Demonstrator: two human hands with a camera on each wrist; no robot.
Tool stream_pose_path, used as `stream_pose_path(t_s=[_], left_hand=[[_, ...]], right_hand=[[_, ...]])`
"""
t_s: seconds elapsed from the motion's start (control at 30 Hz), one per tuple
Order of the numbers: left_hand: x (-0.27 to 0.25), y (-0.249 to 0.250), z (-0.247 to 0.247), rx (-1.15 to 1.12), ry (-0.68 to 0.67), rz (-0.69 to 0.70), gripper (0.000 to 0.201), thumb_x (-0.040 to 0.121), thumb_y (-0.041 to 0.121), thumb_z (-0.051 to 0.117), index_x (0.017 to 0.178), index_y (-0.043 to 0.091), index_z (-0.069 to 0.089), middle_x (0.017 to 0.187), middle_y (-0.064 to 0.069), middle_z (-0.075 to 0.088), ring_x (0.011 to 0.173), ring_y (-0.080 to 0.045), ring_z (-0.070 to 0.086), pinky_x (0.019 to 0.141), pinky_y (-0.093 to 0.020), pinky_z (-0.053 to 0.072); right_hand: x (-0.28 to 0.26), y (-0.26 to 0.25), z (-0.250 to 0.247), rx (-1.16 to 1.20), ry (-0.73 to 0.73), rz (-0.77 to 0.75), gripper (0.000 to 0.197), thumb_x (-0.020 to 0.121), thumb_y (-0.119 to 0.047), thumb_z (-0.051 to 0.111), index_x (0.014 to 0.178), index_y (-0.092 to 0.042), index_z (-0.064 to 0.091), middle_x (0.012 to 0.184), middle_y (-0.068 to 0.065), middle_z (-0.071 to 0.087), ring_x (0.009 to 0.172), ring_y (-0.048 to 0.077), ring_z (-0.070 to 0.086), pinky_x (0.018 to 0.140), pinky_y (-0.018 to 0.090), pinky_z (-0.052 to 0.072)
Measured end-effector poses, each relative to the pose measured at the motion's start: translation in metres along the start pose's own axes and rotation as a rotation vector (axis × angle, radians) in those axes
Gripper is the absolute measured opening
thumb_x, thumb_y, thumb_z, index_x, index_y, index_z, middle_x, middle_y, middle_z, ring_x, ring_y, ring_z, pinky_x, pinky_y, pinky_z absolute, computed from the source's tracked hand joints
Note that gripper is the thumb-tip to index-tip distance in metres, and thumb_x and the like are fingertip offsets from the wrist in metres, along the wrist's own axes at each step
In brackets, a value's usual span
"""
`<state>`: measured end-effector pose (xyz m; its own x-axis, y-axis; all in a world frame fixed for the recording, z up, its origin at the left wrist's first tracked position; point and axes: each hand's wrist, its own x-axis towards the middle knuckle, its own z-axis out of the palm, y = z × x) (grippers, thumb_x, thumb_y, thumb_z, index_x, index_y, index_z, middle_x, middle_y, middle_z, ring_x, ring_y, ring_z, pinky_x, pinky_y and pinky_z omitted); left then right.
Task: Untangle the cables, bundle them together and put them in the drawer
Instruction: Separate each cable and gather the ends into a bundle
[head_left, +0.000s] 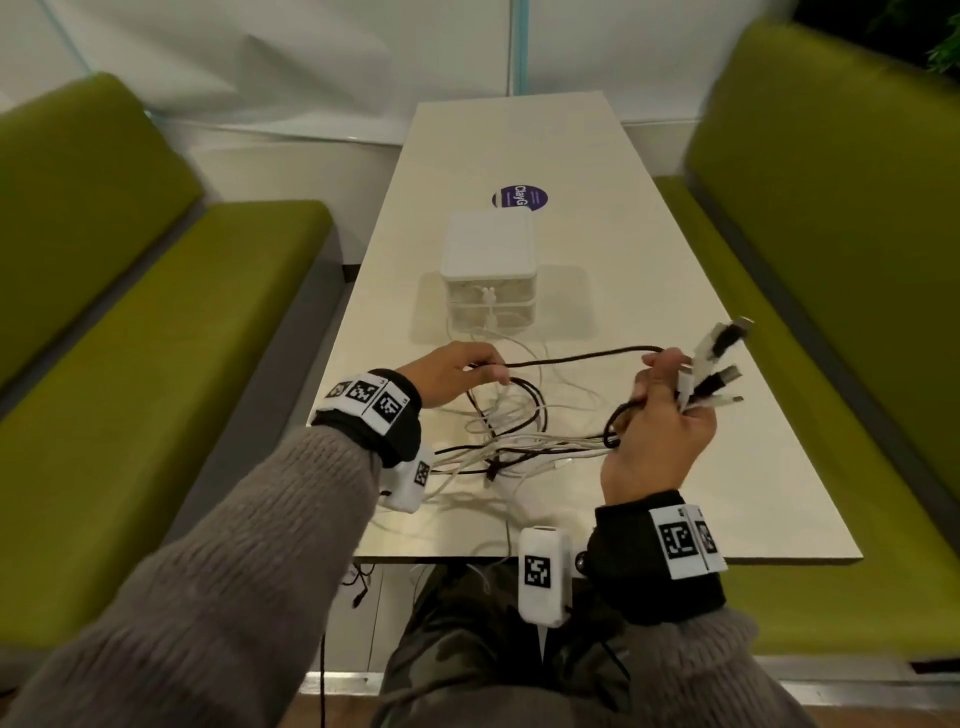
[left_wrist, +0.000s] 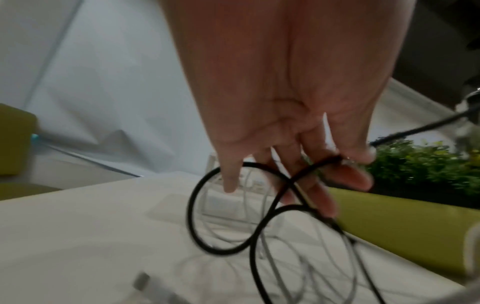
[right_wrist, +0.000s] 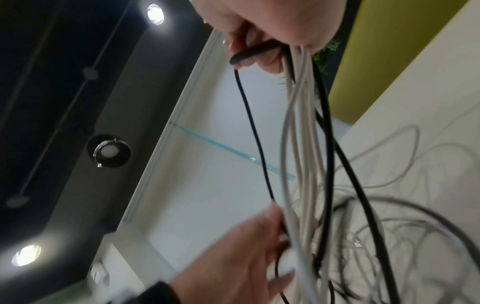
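Currently the right hand is raised above the long cream table, fingers curled around a bunch of white and black cable ends whose plugs fan out past the fingertips. The left hand pinches a thin black cable running between both hands. Remaining tangled white and black cables lie on the table, near the small white two-drawer plastic box, both drawers closed.

The person wore grey knitted sleeves. Behind the fingers of each hand, a black wrist strap carried white blocks printed with black square markers, plus a white camera housing.
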<state>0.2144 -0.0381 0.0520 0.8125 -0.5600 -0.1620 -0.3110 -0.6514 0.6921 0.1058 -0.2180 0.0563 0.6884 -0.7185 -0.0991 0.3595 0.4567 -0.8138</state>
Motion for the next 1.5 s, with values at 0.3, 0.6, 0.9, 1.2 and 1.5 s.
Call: stream_pose_path(t_s=[0.3,0.6,0.9,1.2,1.5], left_hand=[[-0.006,0.001,-0.027,-0.033,0.136,0.022,0.021,0.098,0.016,0.044,0.086,0.019,0.061,0.077,0.004,0.058,0.073,-0.003,0.052,0.073,-0.017,0.039],[-0.019,0.058,0.012,-0.107,0.183,0.281,0.017,0.097,0.026,0.048,0.089,0.020,0.063,0.087,0.002,0.063,0.083,-0.020,0.054,0.077,-0.024,0.041],[-0.020,0.055,0.022,-0.073,0.229,0.221,0.022,0.095,0.029,0.050,0.077,0.021,0.059,0.074,0.010,0.057,0.071,0.001,0.051,0.068,-0.011,0.037],[-0.019,0.019,0.000,-0.008,0.157,0.105,0.007,0.086,0.011,0.065,0.087,0.019,0.066,0.085,0.009,0.056,0.078,-0.002,0.051,0.076,-0.018,0.043],[-0.023,0.017,-0.029,-0.906,0.135,0.131,0.052,0.075,-0.032,0.037,0.085,0.008,0.069,0.087,-0.009,0.069,0.090,-0.020,0.065,0.089,-0.039,0.054]], right_hand=[[0.005,0.012,0.004,-0.052,0.048,-0.010,0.008,0.091,-0.012,0.060,0.098,-0.017,0.061,0.095,-0.002,0.061,0.084,0.008,0.056,0.081,0.023,0.044],[-0.016,0.025,0.016,-0.286,-0.309,0.044,0.023,0.076,-0.030,0.078,0.094,-0.018,0.069,0.085,-0.011,0.072,0.083,0.001,0.067,0.077,0.016,0.049],[-0.008,0.029,0.011,-0.294,-0.177,-0.019,0.016,0.087,-0.027,0.068,0.076,-0.015,0.069,0.075,-0.014,0.065,0.066,-0.008,0.059,0.067,0.007,0.044],[-0.011,0.026,0.003,-0.221,-0.018,-0.020,0.017,0.091,-0.026,0.063,0.083,-0.012,0.070,0.093,-0.012,0.065,0.080,-0.007,0.059,0.078,0.009,0.043],[0.008,0.028,-0.009,-0.156,0.187,0.039,0.031,0.078,-0.055,0.066,0.075,-0.024,0.069,0.074,-0.005,0.047,0.064,0.013,0.041,0.064,0.033,0.037]])
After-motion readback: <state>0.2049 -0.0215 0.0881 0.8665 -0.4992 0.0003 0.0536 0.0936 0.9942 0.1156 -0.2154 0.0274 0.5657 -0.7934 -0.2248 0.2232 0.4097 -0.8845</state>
